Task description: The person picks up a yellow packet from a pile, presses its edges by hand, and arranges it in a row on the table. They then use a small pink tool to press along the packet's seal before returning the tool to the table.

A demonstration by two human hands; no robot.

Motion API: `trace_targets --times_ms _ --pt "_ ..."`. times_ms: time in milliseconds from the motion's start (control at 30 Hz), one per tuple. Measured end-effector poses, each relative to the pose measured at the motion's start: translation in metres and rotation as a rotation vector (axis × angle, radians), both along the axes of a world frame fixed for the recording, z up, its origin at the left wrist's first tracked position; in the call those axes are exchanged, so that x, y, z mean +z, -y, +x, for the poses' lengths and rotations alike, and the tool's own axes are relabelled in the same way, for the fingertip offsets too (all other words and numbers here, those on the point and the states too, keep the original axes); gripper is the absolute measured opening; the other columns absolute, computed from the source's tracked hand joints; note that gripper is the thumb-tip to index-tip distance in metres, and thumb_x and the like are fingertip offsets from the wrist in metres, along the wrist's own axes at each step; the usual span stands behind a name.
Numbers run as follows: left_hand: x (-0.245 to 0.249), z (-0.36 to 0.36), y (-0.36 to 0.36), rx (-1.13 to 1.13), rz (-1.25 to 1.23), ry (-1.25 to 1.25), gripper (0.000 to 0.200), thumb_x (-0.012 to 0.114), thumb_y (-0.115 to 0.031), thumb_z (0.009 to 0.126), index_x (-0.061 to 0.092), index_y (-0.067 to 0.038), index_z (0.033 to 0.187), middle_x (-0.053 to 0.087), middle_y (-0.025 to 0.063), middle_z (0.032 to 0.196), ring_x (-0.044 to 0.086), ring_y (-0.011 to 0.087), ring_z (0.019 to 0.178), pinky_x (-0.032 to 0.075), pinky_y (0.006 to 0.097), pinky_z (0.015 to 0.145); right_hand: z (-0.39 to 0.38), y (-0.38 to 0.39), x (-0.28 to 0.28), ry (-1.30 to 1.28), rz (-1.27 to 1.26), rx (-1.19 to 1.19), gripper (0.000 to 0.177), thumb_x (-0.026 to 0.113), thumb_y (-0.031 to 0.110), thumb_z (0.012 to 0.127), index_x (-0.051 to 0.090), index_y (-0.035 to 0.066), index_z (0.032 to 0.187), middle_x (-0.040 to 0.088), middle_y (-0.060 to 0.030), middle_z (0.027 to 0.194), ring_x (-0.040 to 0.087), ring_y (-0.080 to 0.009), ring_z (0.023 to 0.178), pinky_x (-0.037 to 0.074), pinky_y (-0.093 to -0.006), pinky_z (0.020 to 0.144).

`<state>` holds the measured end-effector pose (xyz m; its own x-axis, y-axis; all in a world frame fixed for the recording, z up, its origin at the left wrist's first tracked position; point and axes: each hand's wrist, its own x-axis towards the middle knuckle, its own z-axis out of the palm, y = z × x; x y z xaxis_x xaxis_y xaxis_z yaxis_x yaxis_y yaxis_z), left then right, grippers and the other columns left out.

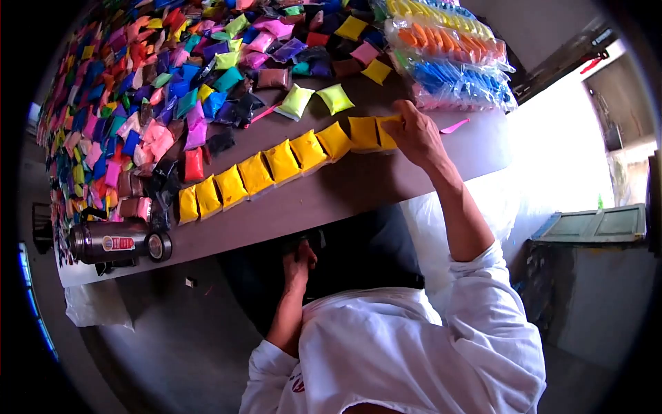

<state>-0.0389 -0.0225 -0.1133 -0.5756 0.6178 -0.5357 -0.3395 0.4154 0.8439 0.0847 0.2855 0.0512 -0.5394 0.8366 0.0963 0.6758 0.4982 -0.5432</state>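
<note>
A row of small yellow packets (256, 175) runs along the near edge of the table, lying side by side. At its right end, my right hand (417, 134) has its fingers closed on the last yellow packet (386, 137). My left hand (298, 265) is low at my lap, below the table edge, with its fingers curled; whatever they may hold is hidden. Two lime-yellow packets (335, 99) lie just behind the row. A pink plastic tool (455, 126) lies to the right of my right hand.
A large heap of multicoloured packets (186, 76) covers the table's left and back. Clear bags of blue (455, 79), orange (448, 43) and yellow plastic pieces are stacked at the back right. A metal flask (110, 241) lies on its side at the front-left edge.
</note>
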Motion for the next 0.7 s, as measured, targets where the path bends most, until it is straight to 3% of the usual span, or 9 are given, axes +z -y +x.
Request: trace_targets --times_ms 33,100,233,300,367,567,700 --pt "0.002 0.000 -0.001 0.009 0.004 0.001 0.035 0.051 -0.035 0.095 0.054 -0.007 0.073 0.054 0.0039 0.059 0.047 0.0126 0.050 0.037 0.0284 0.049 -0.001 0.002 -0.004 0.001 0.004 0.009 0.034 0.062 0.019 0.085 0.053 0.003 0.114 0.061 -0.0171 0.100 0.061 -0.0308 0.089 0.050 -0.0371 0.075" --pt "0.007 0.001 -0.003 0.077 -0.010 0.071 0.034 0.052 -0.032 0.094 0.056 -0.006 0.072 0.054 0.0034 0.057 0.048 0.0104 0.049 0.037 0.0234 0.049 0.000 0.003 -0.013 -0.053 0.220 0.006 0.039 0.065 0.020 0.079 0.054 0.004 0.113 0.059 -0.0174 0.108 0.054 -0.0342 0.104 0.044 -0.0413 0.087" --pt "-0.006 -0.006 -0.003 0.005 -0.078 0.074 0.040 0.051 -0.037 0.093 0.056 -0.006 0.068 0.054 0.0031 0.055 0.049 0.0109 0.049 0.039 0.0248 0.050 0.002 0.019 -0.009 -0.114 0.526 0.010 0.030 0.066 0.014 0.077 0.061 0.004 0.105 0.058 -0.0134 0.115 0.052 -0.0325 0.107 0.042 -0.0400 0.091" --pt "-0.003 -0.008 -0.005 -0.162 -0.171 0.009 0.045 0.049 -0.041 0.092 0.055 -0.006 0.064 0.054 0.0029 0.054 0.050 0.0112 0.048 0.041 0.0264 0.052 -0.003 0.031 -0.001 -0.190 0.510 0.073 0.024 0.064 0.012 0.079 0.062 0.004 0.101 0.059 -0.0131 0.114 0.053 -0.0326 0.105 0.044 -0.0397 0.089" --pt "-0.015 -0.004 -0.001 -0.150 -0.093 -0.002 0.048 0.048 -0.045 0.091 0.054 -0.006 0.063 0.054 0.0029 0.055 0.050 0.0115 0.048 0.042 0.0273 0.053 -0.013 0.054 0.007 -0.281 0.217 0.236 0.020 0.061 0.010 0.081 0.062 0.003 0.100 0.061 -0.0132 0.110 0.056 -0.0320 0.101 0.046 -0.0392 0.086" --pt "-0.009 0.001 0.000 -0.123 0.035 -0.017 0.039 0.049 -0.033 0.093 0.054 -0.004 0.067 0.056 0.0041 0.059 0.051 0.0122 0.049 0.042 0.0262 0.051 -0.077 0.137 0.013 -0.234 0.252 0.801 0.038 0.064 0.014 0.077 0.057 0.003 0.113 0.056 -0.0145 0.118 0.051 -0.0312 0.113 0.042 -0.0400 0.094" --pt "-0.036 0.000 0.004 -0.107 0.158 -0.022 0.031 0.050 -0.024 0.092 0.055 -0.002 0.071 0.057 0.0058 0.061 0.053 0.0142 0.050 0.044 0.0276 0.050 -0.130 0.179 0.002 -0.196 0.212 0.878 0.047 0.066 0.021 0.078 0.053 0.006 0.120 0.048 -0.0178 0.129 0.045 -0.0335 0.120 0.035 -0.0426 0.100"
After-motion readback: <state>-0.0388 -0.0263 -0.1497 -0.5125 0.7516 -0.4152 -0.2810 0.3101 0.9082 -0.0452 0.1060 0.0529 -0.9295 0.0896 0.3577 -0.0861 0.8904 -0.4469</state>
